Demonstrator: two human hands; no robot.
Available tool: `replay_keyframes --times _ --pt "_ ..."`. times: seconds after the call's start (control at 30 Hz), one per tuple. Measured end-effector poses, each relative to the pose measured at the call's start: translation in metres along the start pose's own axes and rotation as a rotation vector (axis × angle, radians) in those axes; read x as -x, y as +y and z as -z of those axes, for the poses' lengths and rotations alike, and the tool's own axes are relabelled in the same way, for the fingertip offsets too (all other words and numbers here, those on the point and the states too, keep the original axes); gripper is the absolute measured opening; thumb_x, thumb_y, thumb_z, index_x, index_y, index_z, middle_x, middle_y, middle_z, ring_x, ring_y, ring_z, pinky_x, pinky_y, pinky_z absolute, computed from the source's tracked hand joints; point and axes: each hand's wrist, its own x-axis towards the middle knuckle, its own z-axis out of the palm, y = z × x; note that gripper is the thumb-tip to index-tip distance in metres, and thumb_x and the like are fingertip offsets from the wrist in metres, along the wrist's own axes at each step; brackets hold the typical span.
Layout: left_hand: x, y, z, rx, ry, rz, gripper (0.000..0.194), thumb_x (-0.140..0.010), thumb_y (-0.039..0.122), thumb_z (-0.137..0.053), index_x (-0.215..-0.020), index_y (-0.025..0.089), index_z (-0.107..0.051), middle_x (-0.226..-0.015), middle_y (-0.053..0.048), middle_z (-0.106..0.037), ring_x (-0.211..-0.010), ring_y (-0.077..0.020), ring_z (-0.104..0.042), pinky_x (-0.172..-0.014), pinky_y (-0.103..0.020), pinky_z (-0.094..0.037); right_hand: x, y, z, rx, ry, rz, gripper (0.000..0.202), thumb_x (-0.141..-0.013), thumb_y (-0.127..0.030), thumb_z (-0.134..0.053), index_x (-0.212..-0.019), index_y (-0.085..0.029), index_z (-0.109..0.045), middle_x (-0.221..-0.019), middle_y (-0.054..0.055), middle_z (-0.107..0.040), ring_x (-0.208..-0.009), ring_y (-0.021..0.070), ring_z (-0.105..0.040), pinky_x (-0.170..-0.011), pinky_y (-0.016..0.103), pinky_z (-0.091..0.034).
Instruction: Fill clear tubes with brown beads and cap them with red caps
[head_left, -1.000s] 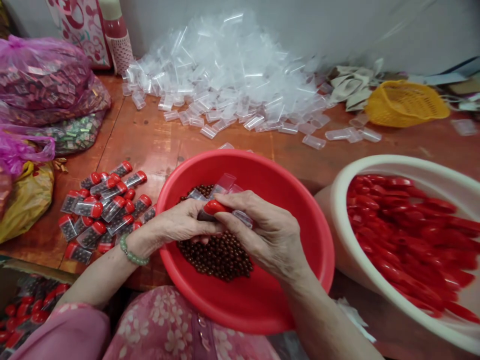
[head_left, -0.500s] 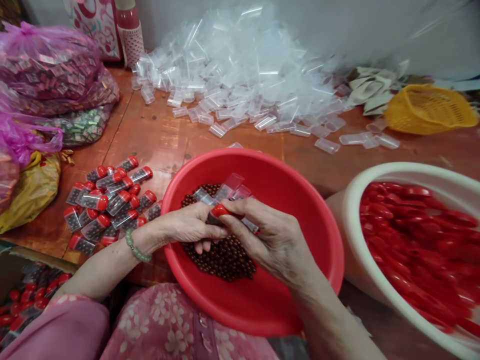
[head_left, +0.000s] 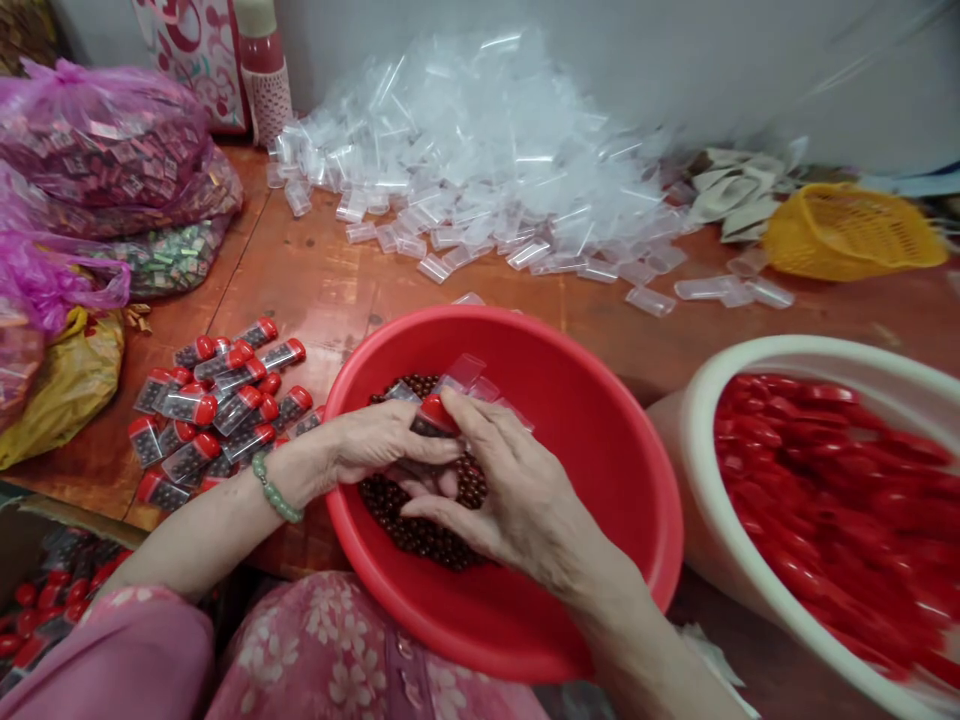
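Observation:
Over the red basin [head_left: 600, 470], my left hand [head_left: 382, 440] is closed round a small clear tube with a red cap [head_left: 433, 415], dark inside. My right hand [head_left: 517, 485] has its fingertips against that cap, its thumb spread away below. Dark brown beads [head_left: 427, 535] lie in the basin under both hands. Several clear tubes [head_left: 463, 372] show just beyond my fingers; whether they rest on the beads or are held is hidden. To the left, many red-capped tubes filled with dark beads [head_left: 240, 408] lie heaped on the wooden table [head_left: 315, 260].
A large pile of clear tubes [head_left: 480, 150] spreads along the wall. A white tub [head_left: 701, 450] of red caps [head_left: 817, 500] stands at right, a yellow basket [head_left: 855, 232] behind it. Purple bags [head_left: 112, 150] and a bottle [head_left: 264, 85] are at left. More capped tubes [head_left: 67, 590] sit below the table edge.
My right thumb has come off the capped tube and moved down, apart from the fingers. The tube stays in my left hand. The whole view has shifted slightly.

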Motion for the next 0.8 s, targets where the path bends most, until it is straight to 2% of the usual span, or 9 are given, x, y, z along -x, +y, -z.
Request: replay_keyframes --times 0.07,0.2,0.3,0.43,0.6,0.7,0.8 --pt "-0.002 0.001 -0.001 0.041 -0.029 -0.032 0.042 -0.062 0.048 -0.081 -0.069 0.009 -0.069 -0.068 -0.005 -0.067 -0.061 -0.0107 -0.062 -0.061 -0.021 -0.049 0.001 0.001 -0.005 0.072 0.012 0.002 0.087 -0.076 -0.059 -0.066 -0.138 -0.005 -0.038 -0.116 0.025 -0.062 -0.105 0.0360 -0.061 -0.084 0.051 -0.055" --pt "-0.004 0.002 -0.006 0.066 -0.054 -0.099 0.039 -0.064 0.046 -0.081 -0.068 0.009 -0.068 -0.067 -0.003 -0.065 -0.066 -0.0108 -0.061 -0.068 -0.022 -0.049 0.000 -0.001 -0.010 0.078 0.127 -0.004 0.073 -0.079 -0.047 -0.067 -0.135 -0.009 -0.040 -0.110 0.022 -0.063 -0.100 0.0336 -0.061 -0.082 0.050 -0.055" --pt "-0.005 0.001 -0.010 0.080 -0.043 -0.103 0.042 -0.061 0.048 -0.082 -0.066 0.009 -0.066 -0.066 -0.003 -0.064 -0.065 -0.0111 -0.060 -0.067 -0.023 -0.048 -0.002 -0.003 -0.011 0.071 0.161 0.010 0.070 -0.080 -0.038 -0.066 -0.137 -0.009 -0.037 -0.113 0.021 -0.062 -0.103 0.0327 -0.060 -0.083 0.050 -0.055" --pt "-0.006 0.000 -0.016 0.129 0.020 -0.165 0.043 -0.059 0.049 -0.083 -0.067 0.011 -0.065 -0.065 -0.002 -0.062 -0.064 -0.0104 -0.057 -0.065 -0.023 -0.046 -0.006 -0.002 -0.010 0.090 0.185 0.031 0.071 -0.079 -0.040 -0.066 -0.135 -0.008 -0.038 -0.112 0.022 -0.061 -0.101 0.0328 -0.060 -0.082 0.049 -0.054" --pt "-0.007 -0.001 -0.017 0.181 -0.013 -0.213 0.043 -0.061 0.050 -0.082 -0.063 0.011 -0.064 -0.064 -0.002 -0.062 -0.062 -0.0104 -0.056 -0.067 -0.024 -0.046 -0.012 -0.001 -0.008 0.144 0.252 0.065 0.061 -0.078 -0.033 -0.065 -0.129 -0.010 -0.043 -0.101 0.017 -0.065 -0.090 0.0283 -0.064 -0.077 0.043 -0.052" --pt "-0.006 0.002 -0.016 0.189 -0.027 -0.174 0.054 -0.068 0.065 -0.069 -0.063 0.011 -0.067 -0.064 -0.005 -0.064 -0.063 -0.0126 -0.059 -0.065 -0.024 -0.047 -0.015 -0.003 -0.006 0.145 0.270 0.049 0.059 -0.076 -0.036 -0.069 -0.124 -0.011 -0.046 -0.095 0.014 -0.067 -0.084 0.0262 -0.064 -0.076 0.040 -0.050" --pt "-0.006 0.004 -0.016 0.214 -0.013 -0.092 0.072 -0.082 0.074 -0.040 -0.064 0.011 -0.069 -0.063 -0.008 -0.065 -0.060 -0.0135 -0.060 -0.064 -0.025 -0.049 -0.015 -0.004 -0.005 0.133 0.267 0.030 0.058 -0.075 -0.040 -0.070 -0.121 -0.013 -0.047 -0.091 0.012 -0.067 -0.082 0.0255 -0.064 -0.077 0.040 -0.048"
